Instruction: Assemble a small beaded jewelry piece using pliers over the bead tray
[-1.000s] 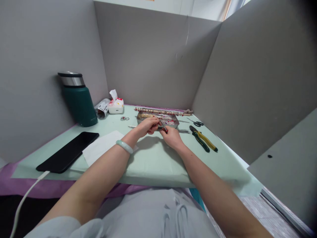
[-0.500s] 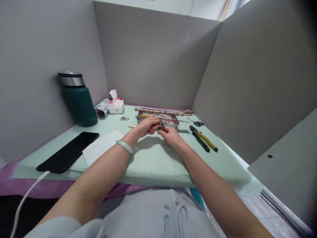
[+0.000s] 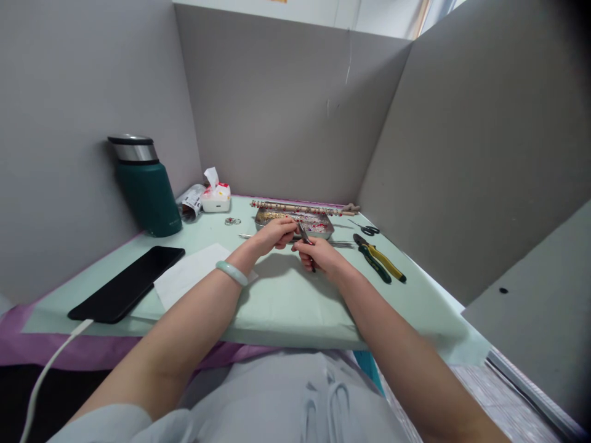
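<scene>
My right hand (image 3: 318, 253) is closed around slim dark pliers (image 3: 303, 233). Their tip points up and away, close to the fingertips of my left hand (image 3: 278, 234). That hand is closed in a pinch; whatever lies between its fingers is too small to make out. Just beyond both hands stands a metal tray (image 3: 329, 232) of gold, pink and red beads. Across its far side lies a stick (image 3: 295, 209) wound with small red beaded pieces. A thin metal rod (image 3: 344, 244) lies on the table behind my hands, partly hidden.
To the right lie yellow-green cutting pliers (image 3: 378, 258) and black scissors (image 3: 368, 231). On the left are a black phone (image 3: 127, 284) on a cable, white paper (image 3: 184, 275), a green bottle (image 3: 148, 194), a tissue pack (image 3: 216, 198) and small rings (image 3: 233, 221). Grey panels (image 3: 295, 117) enclose the table.
My right hand has turned slightly and shifted its hold, so the pliers stand steeper and a handle shows below the fingers. My left hand has barely moved.
</scene>
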The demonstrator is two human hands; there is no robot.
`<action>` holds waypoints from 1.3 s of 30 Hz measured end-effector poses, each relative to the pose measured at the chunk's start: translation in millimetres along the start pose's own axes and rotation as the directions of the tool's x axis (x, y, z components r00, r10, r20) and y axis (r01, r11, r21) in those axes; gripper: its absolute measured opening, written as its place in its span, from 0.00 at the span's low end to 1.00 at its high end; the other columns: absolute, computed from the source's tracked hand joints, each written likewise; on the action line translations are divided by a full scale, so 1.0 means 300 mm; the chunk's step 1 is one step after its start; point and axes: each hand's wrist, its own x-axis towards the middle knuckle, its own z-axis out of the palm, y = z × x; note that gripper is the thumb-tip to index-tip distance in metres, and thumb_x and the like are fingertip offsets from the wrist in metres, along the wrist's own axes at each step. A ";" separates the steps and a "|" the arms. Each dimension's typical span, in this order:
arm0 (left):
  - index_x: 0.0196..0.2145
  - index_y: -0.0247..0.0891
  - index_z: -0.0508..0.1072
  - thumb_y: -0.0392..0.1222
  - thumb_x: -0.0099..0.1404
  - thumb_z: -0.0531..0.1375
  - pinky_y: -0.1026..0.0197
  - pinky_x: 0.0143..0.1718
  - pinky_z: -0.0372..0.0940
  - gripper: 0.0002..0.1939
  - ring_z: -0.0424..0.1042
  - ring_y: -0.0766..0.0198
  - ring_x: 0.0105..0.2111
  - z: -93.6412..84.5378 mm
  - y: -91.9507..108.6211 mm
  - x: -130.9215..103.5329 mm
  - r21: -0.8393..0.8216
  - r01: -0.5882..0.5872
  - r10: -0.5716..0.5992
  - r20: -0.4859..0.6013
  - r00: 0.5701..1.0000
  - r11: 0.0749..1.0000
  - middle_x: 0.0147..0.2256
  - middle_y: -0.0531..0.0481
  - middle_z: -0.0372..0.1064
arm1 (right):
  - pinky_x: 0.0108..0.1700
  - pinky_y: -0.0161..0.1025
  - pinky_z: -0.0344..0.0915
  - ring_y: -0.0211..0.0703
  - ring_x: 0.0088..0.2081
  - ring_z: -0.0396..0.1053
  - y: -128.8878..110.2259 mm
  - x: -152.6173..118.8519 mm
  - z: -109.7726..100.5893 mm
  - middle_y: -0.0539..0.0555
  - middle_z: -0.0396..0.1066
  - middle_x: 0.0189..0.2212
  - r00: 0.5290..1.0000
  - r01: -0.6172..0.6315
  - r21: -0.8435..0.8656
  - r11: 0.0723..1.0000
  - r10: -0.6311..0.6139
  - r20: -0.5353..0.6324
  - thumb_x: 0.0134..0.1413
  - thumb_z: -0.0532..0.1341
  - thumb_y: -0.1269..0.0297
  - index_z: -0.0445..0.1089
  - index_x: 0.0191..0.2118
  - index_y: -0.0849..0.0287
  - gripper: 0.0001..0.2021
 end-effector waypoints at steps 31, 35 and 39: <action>0.29 0.34 0.68 0.39 0.56 0.53 0.68 0.19 0.47 0.07 0.50 0.73 0.17 -0.002 -0.015 0.023 0.412 -0.135 0.194 -0.105 0.975 0.901 0.16 0.59 0.51 | 0.25 0.34 0.50 0.35 0.22 0.54 0.026 0.037 -0.011 0.46 0.58 0.18 0.945 0.036 -0.564 0.825 -0.212 -0.250 0.44 0.57 0.59 0.61 0.23 0.58 0.08; 0.30 0.34 0.70 0.41 0.56 0.52 0.67 0.21 0.48 0.09 0.52 0.72 0.18 -0.003 -0.021 0.030 0.448 -0.170 0.246 -0.116 0.962 0.878 0.17 0.58 0.53 | 0.25 0.33 0.50 0.35 0.22 0.54 0.024 0.037 -0.011 0.47 0.59 0.18 0.937 0.062 -0.546 0.835 -0.237 -0.256 0.43 0.58 0.60 0.61 0.23 0.58 0.08; 0.29 0.34 0.69 0.42 0.56 0.52 0.67 0.21 0.49 0.09 0.52 0.72 0.18 0.001 -0.016 0.028 0.444 -0.179 0.256 -0.118 0.960 0.878 0.16 0.58 0.54 | 0.22 0.33 0.50 0.34 0.20 0.53 0.032 0.039 -0.011 0.46 0.58 0.15 0.959 0.087 -0.404 0.910 -0.187 -0.214 0.44 0.59 0.60 0.61 0.24 0.58 0.08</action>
